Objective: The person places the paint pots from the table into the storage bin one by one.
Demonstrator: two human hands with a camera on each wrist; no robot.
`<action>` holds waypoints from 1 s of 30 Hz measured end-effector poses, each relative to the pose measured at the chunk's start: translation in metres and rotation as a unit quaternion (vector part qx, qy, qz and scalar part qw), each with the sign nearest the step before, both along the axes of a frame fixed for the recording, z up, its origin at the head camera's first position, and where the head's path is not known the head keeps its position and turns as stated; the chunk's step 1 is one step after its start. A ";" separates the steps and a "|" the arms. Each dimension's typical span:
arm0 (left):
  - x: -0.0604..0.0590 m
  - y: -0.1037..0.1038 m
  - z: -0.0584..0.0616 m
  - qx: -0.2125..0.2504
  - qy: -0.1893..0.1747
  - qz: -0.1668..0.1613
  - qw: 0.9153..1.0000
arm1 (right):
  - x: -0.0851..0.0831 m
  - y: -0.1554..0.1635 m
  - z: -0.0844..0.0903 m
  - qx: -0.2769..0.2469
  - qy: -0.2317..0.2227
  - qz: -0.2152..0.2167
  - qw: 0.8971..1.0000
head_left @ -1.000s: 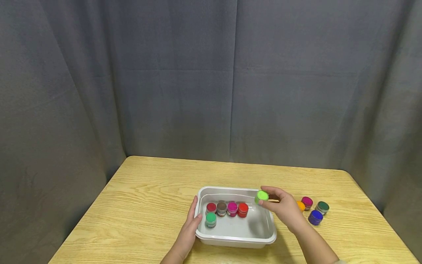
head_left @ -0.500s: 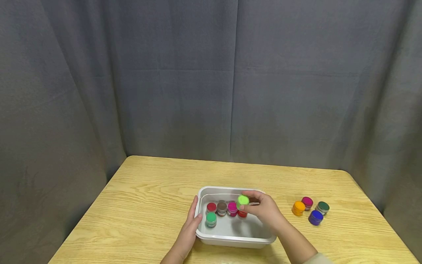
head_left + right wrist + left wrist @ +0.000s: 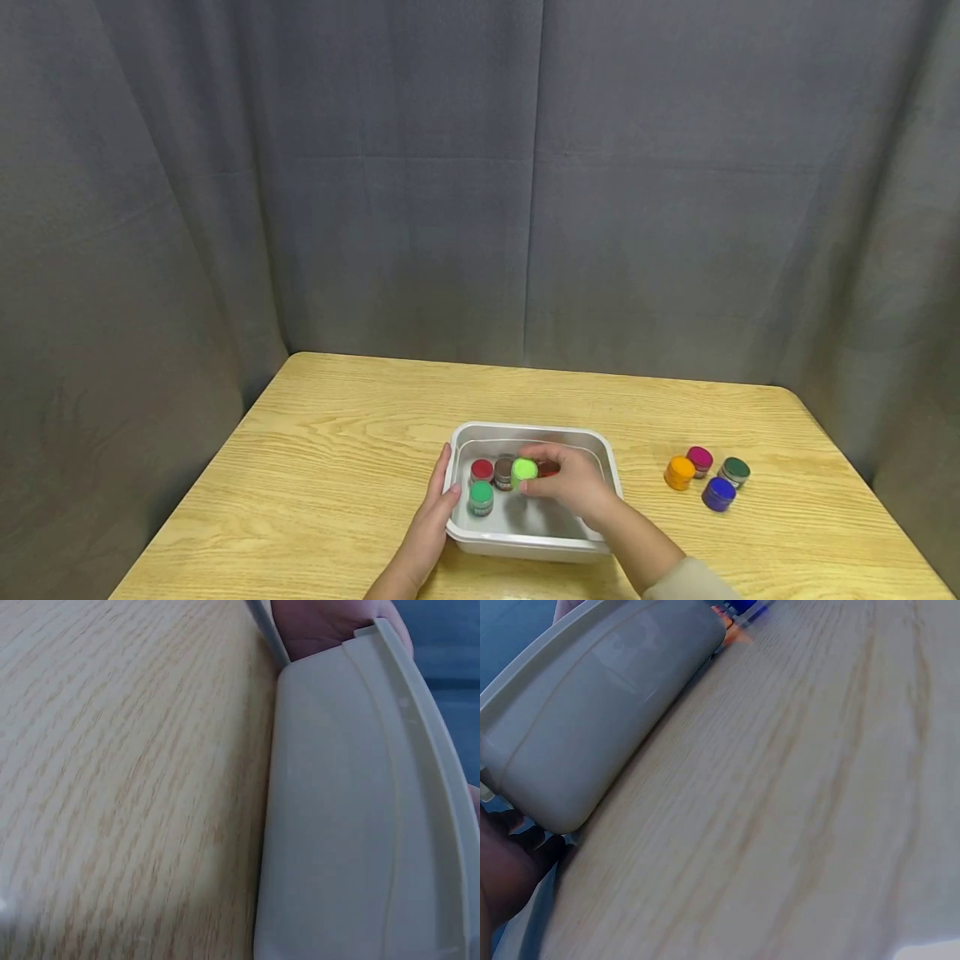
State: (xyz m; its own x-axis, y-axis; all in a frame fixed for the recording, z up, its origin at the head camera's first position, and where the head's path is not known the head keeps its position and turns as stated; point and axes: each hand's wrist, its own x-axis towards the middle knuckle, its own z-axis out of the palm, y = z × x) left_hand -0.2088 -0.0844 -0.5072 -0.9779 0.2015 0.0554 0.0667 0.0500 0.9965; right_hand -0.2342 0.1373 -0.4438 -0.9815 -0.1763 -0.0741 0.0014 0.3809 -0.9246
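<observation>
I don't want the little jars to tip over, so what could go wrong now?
The lime-green jar might slip, since the right hand just pinches it by its sides. It looks very close to the brown jar, so it could bump it. The left hand holds only one end of the white tray, so a knock might swing the other end.

One table (image 3: 337, 467), one tray (image 3: 528, 549) and two hands are counted: one left hand (image 3: 427, 525), one right hand (image 3: 572, 486). Nine jars are made out. Four are counted on the table: one orange jar (image 3: 679, 473), one magenta jar (image 3: 700, 461), one dark green jar (image 3: 735, 472), one blue jar (image 3: 719, 494). Five are counted in or over the tray: one crimson jar (image 3: 482, 471), one brown jar (image 3: 503, 472), one light green jar (image 3: 481, 497), one lime jar (image 3: 525, 471), one red jar (image 3: 550, 469), partly covered.
</observation>
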 end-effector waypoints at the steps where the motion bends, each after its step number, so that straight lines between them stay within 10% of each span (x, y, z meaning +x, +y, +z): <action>1: 0.000 0.000 0.000 0.001 0.000 0.000 1.000 | 0.000 -0.001 0.000 -0.003 -0.001 0.007 1.000; 30: 0.000 -0.001 0.002 0.005 -0.009 -0.012 1.000 | -0.010 -0.023 -0.015 0.063 0.016 0.056 0.996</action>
